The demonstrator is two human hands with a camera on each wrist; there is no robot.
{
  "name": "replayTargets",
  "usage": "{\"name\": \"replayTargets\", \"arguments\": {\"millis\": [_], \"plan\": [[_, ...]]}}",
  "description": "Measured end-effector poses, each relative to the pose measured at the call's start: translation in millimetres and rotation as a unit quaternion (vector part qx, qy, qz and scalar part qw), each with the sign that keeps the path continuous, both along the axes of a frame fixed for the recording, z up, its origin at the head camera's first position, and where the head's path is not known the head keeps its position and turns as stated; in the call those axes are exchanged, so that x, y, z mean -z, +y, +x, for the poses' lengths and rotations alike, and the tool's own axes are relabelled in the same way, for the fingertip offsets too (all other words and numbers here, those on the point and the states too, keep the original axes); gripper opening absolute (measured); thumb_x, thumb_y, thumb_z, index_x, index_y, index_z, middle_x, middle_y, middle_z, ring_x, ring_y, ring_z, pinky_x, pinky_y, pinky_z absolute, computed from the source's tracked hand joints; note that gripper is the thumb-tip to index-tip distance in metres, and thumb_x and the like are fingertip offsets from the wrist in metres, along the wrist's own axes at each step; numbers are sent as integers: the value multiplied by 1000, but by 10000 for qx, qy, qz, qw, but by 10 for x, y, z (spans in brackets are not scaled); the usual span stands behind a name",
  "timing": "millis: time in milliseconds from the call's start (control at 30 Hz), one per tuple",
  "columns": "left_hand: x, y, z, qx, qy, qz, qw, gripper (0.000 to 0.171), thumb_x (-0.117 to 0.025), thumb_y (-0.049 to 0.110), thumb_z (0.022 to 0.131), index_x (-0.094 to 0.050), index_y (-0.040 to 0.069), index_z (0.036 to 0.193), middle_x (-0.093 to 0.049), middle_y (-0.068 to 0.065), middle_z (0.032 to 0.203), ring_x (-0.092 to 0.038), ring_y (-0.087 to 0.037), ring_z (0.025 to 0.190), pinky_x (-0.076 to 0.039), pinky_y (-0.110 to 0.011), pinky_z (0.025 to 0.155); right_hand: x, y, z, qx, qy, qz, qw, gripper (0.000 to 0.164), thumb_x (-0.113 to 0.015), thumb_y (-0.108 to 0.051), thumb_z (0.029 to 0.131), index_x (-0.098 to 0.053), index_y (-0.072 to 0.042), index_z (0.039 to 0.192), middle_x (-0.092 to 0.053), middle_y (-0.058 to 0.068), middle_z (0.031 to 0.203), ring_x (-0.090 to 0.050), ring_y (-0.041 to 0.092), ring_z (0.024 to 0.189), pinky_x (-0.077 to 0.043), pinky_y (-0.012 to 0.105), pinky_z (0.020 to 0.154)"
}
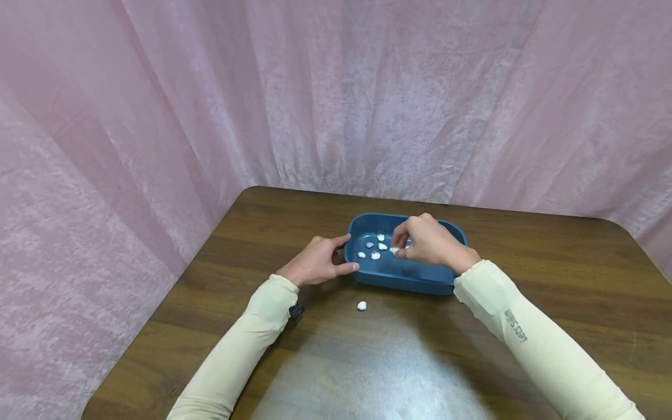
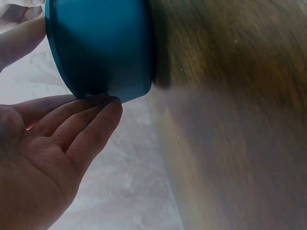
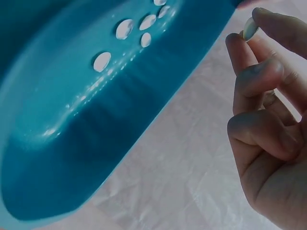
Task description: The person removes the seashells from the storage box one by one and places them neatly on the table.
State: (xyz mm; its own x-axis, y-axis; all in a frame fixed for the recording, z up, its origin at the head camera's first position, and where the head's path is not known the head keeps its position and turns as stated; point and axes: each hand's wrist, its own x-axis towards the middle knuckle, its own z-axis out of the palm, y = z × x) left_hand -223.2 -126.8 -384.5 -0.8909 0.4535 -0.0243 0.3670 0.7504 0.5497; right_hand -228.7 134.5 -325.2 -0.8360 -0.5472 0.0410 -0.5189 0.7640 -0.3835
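A blue plastic basin (image 1: 404,281) stands on the table. My left hand (image 1: 317,261) is at its left end, thumb and fingers spread along the rim; in the left wrist view its nearly straight fingers (image 2: 91,129) rest against the basin's outer wall. Over the inside of the basin, my right hand (image 1: 431,242) pinches a small white seashell (image 3: 250,29) between thumb and fingertips. Several more white and purplish shells (image 1: 375,255) lie on the basin floor, mostly toward its left side. One loose shell (image 1: 361,305) sits on the table in front of the basin.
The brown wooden table (image 1: 551,280) has rounded corners and ends close to a pink velvet curtain (image 1: 325,105) at the back and left. A small black object (image 1: 296,313) shows at the left wrist.
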Motion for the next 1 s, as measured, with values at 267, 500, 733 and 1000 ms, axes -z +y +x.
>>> {"name": "replayTargets", "arguments": {"millis": [267,500,733,1000], "plan": [[-9,5,4,-21,14,-20,10000,79,-73,44,90,-42,6,153,-54,-15,149,-57,-25,135,-50,-41,110,43,-1,154,46,53,-188,9998,10,-80,-17,83,-79,-13,93,-74,-5,81,-66,15,78,-53,30,69],[-15,13,6,-43,-38,16,10000,79,-73,44,90,-42,7,153,-53,-15,150,-56,-25,136,-49,-41,111,73,-4,262,119,243,-370,9990,9,-82,-16,81,-80,-16,89,-73,-7,79,-65,17,78,-47,26,64],[-5,20,4,-10,9,37,10000,79,-73,45,90,-42,7,153,-54,-15,149,-56,-25,136,-50,-41,111,102,-14,374,-7,563,-449,9974,10,-83,-15,80,-80,-16,89,-72,-6,80,-62,13,73,-46,23,59],[15,13,-8,-29,90,42,9999,79,-73,45,90,-43,6,152,-55,-14,148,-57,-24,135,-50,-41,110,137,-29,464,-214,702,-407,9965,9,-83,-14,80,-79,-18,87,-71,-6,80,-59,9,69,-46,22,57]]}}
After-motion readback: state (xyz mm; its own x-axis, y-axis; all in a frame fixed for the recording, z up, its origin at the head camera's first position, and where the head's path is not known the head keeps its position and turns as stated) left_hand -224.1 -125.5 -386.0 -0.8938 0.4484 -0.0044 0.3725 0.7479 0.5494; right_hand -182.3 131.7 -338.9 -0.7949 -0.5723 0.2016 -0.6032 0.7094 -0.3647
